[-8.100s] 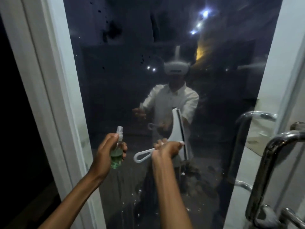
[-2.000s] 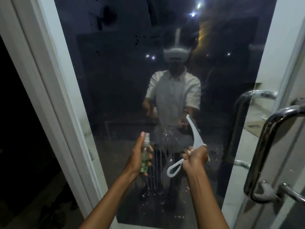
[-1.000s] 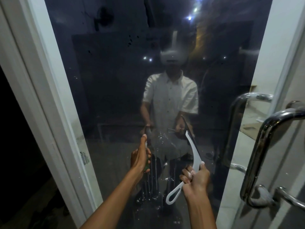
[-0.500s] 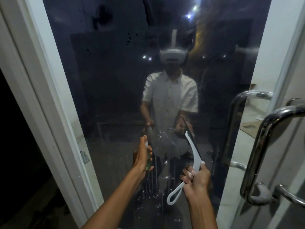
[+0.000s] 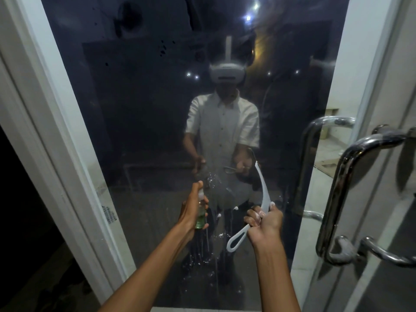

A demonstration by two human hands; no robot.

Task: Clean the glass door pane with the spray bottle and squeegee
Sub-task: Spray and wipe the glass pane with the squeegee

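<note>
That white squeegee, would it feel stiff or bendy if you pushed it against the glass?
Probably light: the right hand holds the squeegee up by its thin looped handle alone. The body looks like moulded plastic, so likely fairly stiff. Its wiping edge may flex; that cannot be judged here.

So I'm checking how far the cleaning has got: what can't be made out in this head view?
- Spray bottle: the left hand wraps it; nozzle under the fingertip, liquid level unclear.
- Squeegee: blade edge seen edge-on; contact with the glass pane cannot be told; the right hand hides mid-handle.
- Pane: top and bottom cut by the frame edges; dark reflections mask smears.
</note>
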